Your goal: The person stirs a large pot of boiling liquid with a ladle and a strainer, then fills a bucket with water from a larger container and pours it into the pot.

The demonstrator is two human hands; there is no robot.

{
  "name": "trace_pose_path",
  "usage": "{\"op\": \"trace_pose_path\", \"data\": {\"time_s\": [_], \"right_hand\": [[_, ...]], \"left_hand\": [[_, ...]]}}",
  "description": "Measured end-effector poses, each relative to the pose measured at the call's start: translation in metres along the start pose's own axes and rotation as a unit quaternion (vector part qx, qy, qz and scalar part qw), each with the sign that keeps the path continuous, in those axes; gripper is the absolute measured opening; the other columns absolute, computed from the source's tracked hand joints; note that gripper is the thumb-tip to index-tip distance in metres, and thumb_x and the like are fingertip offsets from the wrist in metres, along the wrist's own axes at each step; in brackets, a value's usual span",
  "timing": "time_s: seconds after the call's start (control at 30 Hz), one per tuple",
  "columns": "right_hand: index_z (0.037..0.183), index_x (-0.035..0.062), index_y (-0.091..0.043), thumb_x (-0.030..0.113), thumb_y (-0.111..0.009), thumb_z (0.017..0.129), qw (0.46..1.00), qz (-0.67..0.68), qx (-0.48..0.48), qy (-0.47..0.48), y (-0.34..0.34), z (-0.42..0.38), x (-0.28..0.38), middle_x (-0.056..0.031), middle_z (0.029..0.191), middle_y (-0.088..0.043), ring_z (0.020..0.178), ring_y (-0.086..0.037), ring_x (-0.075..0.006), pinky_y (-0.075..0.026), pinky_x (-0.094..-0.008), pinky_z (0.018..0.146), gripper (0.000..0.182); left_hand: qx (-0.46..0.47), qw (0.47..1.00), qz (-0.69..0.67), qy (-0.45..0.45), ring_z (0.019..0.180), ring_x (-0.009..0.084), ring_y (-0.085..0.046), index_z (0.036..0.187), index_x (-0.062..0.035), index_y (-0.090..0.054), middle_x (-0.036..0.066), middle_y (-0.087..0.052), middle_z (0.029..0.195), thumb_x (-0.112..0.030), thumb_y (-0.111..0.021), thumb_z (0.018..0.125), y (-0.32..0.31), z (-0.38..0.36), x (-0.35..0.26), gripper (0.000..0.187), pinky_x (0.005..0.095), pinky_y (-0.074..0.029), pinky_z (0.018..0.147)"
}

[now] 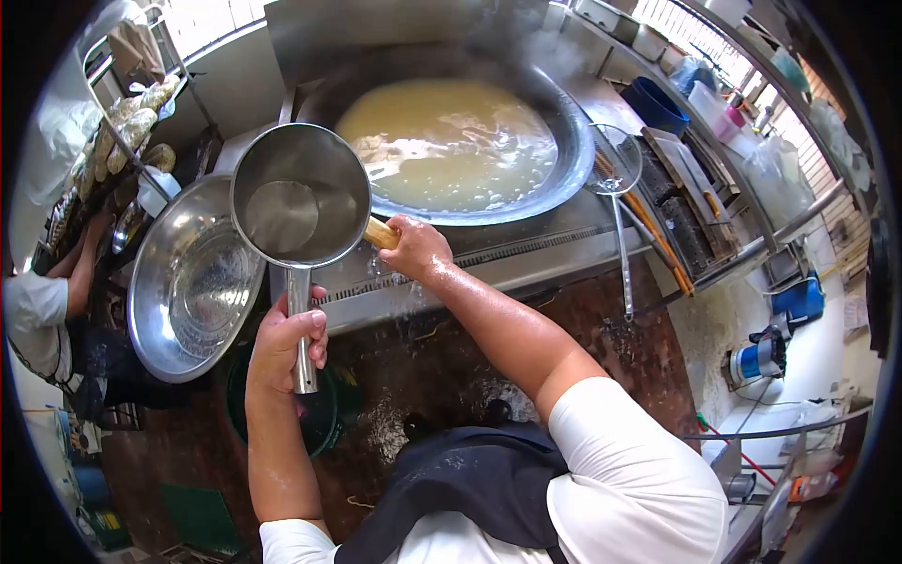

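Note:
My left hand (289, 343) is wrapped round the metal handle of a deep steel pot (303, 195), whose open mouth faces me. My right hand (413, 246) is closed on a short, light brown piece (379, 233) that reaches to the pot's right side; its far end is hidden behind the pot. Drops of water fall below my right hand. Beyond both hands, a large round vat (575, 174) holds cloudy yellowish liquid (451, 141) with bubbles, and steam rises at its back.
A wide steel basin (197, 282) leans at the left, near a person's arm (83, 258). A wire skimmer (617, 185) lies right of the vat, beside a dark blue tub (655, 105). A dark green bucket (324, 423) stands below my left hand on the wet floor (601, 324).

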State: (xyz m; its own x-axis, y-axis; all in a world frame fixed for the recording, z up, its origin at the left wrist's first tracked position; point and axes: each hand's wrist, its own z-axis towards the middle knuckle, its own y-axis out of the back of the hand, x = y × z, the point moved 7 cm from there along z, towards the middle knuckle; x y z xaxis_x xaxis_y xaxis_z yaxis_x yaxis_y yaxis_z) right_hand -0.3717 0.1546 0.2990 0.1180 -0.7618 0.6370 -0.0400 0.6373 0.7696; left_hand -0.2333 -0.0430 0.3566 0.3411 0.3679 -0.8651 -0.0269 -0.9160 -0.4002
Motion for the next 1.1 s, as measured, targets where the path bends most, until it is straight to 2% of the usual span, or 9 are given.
{"op": "trace_pose_path", "data": {"time_s": [0.2, 0.5, 0.57, 0.6, 0.77, 0.87, 0.97, 1.07, 1.1], "right_hand": [[0.110, 0.0131, -0.063, 0.033, -0.070, 0.071, 0.998, 0.040, -0.040, -0.029, 0.085, 0.004, -0.071, -0.0117, 0.104, -0.068, 0.099, -0.065, -0.0284, -0.051, -0.0389, 0.087, 0.044], [0.107, 0.0103, -0.064, 0.035, -0.069, 0.072, 0.992, 0.052, -0.099, -0.054, 0.255, 0.056, -0.269, -0.0164, 0.098, -0.069, 0.094, -0.066, -0.0315, -0.052, -0.0406, 0.085, 0.043], [0.108, 0.0037, -0.062, 0.035, -0.068, 0.078, 0.969, -0.220, -0.111, 0.032, 0.283, 0.068, -0.292, -0.0188, 0.109, -0.065, 0.100, -0.064, -0.0321, -0.051, -0.0396, 0.087, 0.044], [0.108, 0.0027, -0.062, 0.035, -0.070, 0.077, 0.991, 0.022, -0.110, -0.080, 0.295, 0.080, -0.337, -0.0194, 0.112, -0.065, 0.102, -0.063, -0.0316, -0.050, -0.0392, 0.088, 0.045], [0.105, 0.0014, -0.062, 0.035, -0.072, 0.072, 0.985, -0.004, -0.109, -0.137, 0.346, 0.086, -0.402, -0.0213, 0.105, -0.066, 0.103, -0.063, -0.0338, -0.049, -0.0404, 0.089, 0.049], [0.104, 0.0006, -0.063, 0.035, -0.072, 0.070, 0.983, 0.002, -0.099, -0.152, 0.353, 0.097, -0.437, -0.0212, 0.107, -0.066, 0.103, -0.063, -0.0340, -0.048, -0.0402, 0.089, 0.049], [0.104, 0.0017, -0.064, 0.030, -0.066, 0.071, 0.987, 0.029, -0.106, -0.121, 0.353, 0.108, -0.459, -0.0206, 0.106, -0.066, 0.102, -0.063, -0.0347, -0.048, -0.0396, 0.090, 0.043], [0.105, 0.0042, -0.065, 0.028, -0.064, 0.071, 0.985, 0.044, -0.107, -0.130, 0.360, 0.112, -0.480, -0.0203, 0.104, -0.067, 0.100, -0.063, -0.0347, -0.048, -0.0394, 0.090, 0.042], [0.104, 0.0031, -0.065, 0.026, -0.065, 0.071, 0.985, 0.052, -0.110, -0.125, 0.366, 0.111, -0.484, -0.0162, 0.092, -0.067, 0.086, -0.063, -0.0281, -0.049, -0.0364, 0.080, 0.040]], "left_hand": [[0.047, 0.998, 0.044, 0.009, 0.044, 0.0109, -0.050, 0.113, -0.0020, -0.051, 0.002, -0.051, 0.064, -0.007, -0.067, 0.076, -0.099, 0.030, 0.002, 0.041, 0.0242, -0.043, 0.040], [0.079, 0.987, 0.141, 0.011, 0.041, 0.0103, -0.047, 0.113, -0.0013, -0.053, 0.002, -0.049, 0.062, -0.005, -0.065, 0.076, -0.317, 0.147, 0.057, 0.039, 0.0251, -0.042, 0.039], [0.081, 0.982, 0.171, 0.023, 0.041, 0.0102, -0.047, 0.113, -0.0014, -0.052, 0.001, -0.049, 0.062, -0.006, -0.065, 0.075, -0.364, 0.177, 0.070, 0.040, 0.0255, -0.041, 0.038], [0.081, 0.977, 0.197, 0.027, 0.041, 0.0101, -0.047, 0.114, -0.0016, -0.051, 0.001, -0.049, 0.062, -0.006, -0.065, 0.075, -0.384, 0.190, 0.075, 0.041, 0.0260, -0.041, 0.038], [0.044, 0.943, 0.330, -0.003, 0.045, 0.0102, -0.048, 0.114, -0.0019, -0.051, 0.002, -0.051, 0.064, -0.007, -0.064, 0.075, -0.463, 0.246, 0.079, 0.041, 0.0261, -0.040, 0.041], [0.040, 0.885, 0.460, -0.050, 0.059, 0.0206, -0.060, 0.114, 0.0019, -0.052, 0.014, -0.060, 0.076, -0.010, -0.059, 0.074, -0.491, 0.272, 0.078, 0.043, 0.0338, -0.048, 0.053], [-0.003, 0.799, 0.582, -0.153, 0.099, 0.0373, -0.062, 0.115, 0.0020, -0.053, 0.025, -0.064, 0.099, -0.016, -0.058, 0.070, -0.514, 0.281, 0.070, 0.049, 0.0407, -0.047, 0.085], [-0.019, 0.771, 0.613, -0.173, 0.095, 0.0384, -0.061, 0.113, 0.0038, -0.053, 0.026, -0.063, 0.098, -0.016, -0.058, 0.071, -0.525, 0.278, 0.068, 0.047, 0.0409, -0.047, 0.085], [-0.017, 0.771, 0.613, -0.171, 0.095, 0.0384, -0.061, 0.113, 0.0038, -0.053, 0.026, -0.063, 0.098, -0.016, -0.058, 0.071, -0.522, 0.278, 0.070, 0.047, 0.0409, -0.047, 0.085]]}}
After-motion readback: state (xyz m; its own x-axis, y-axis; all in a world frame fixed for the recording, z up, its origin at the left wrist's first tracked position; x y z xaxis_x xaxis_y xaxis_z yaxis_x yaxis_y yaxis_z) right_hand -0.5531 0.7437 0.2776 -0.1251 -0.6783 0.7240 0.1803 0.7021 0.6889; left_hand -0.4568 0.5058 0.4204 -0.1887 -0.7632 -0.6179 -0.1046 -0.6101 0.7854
